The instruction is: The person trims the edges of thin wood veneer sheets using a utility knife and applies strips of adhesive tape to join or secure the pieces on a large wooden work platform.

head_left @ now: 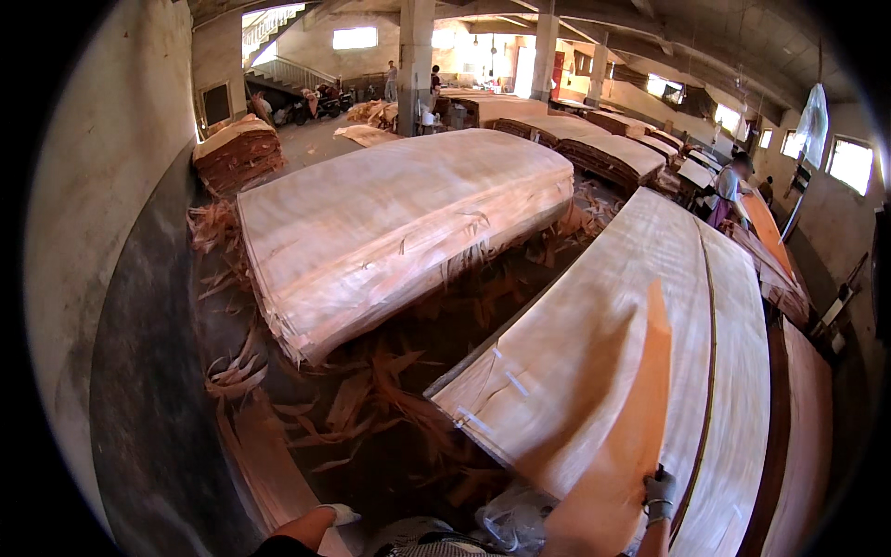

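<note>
Head view: one tapering orange veneer strip (617,436) lies over two long pale veneer sheets (594,325) (738,343), which run side by side with a narrow dark gap between them; three short pieces of pale tape (517,383) mark the near left corner. One large veneer stack (408,204) stands at centre, one smaller stack (238,153) by the left wall (139,176), and several others farther back. Torn offcuts (371,404) litter the dark floor (371,464) between stack and sheets. The room is a hall with three concrete pillars (416,65), bright windows (850,165) and a staircase (292,74) at the rear; a co-worker (727,193) stands at the far right. The right hand (659,494), grey-gloved, has its grip closed on the right edge of the orange strip, near its broad lower end. The left hand (343,513), pale-gloved, is low, near a long floor strip (269,455); its fingers are too indistinct to tell how far its grip is open or whether it holds anything.
</note>
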{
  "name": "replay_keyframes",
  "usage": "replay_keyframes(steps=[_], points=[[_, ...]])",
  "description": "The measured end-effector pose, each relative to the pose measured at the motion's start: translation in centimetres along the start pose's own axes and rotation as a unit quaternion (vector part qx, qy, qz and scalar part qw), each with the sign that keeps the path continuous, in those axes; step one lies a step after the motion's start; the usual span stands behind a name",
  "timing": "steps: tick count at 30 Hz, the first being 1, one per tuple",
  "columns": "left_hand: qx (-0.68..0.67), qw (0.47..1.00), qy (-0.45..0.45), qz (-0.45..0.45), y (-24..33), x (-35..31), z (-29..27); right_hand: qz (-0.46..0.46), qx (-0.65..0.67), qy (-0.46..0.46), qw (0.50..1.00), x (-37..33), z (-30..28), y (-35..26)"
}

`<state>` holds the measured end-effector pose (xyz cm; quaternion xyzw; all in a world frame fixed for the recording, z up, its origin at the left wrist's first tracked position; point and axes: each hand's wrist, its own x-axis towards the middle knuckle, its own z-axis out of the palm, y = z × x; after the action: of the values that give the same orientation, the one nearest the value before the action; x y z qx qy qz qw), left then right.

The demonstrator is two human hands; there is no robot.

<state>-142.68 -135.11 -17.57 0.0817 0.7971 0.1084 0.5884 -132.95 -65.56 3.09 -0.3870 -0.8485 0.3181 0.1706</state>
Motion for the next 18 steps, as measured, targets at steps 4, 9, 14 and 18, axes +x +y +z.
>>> replay_keyframes(steps=[4,9,14,18], points=[[0.036,0.994,0.015,0.106,4.0,0.0,-3.5,0.033,0.061,0.076,0.995,-5.5,-5.1,0.1],[-0.013,0.984,0.089,0.151,5.5,0.9,-6.0,0.228,-0.011,0.006,0.973,-12.9,-13.0,13.5],[0.085,0.988,0.03,0.128,-0.7,4.3,-4.5,0.305,-0.042,0.111,0.945,-23.4,-14.9,3.4],[0.125,0.984,0.028,0.12,-1.9,6.2,-3.7,0.26,-0.068,0.109,0.957,-27.4,-13.1,1.2]])
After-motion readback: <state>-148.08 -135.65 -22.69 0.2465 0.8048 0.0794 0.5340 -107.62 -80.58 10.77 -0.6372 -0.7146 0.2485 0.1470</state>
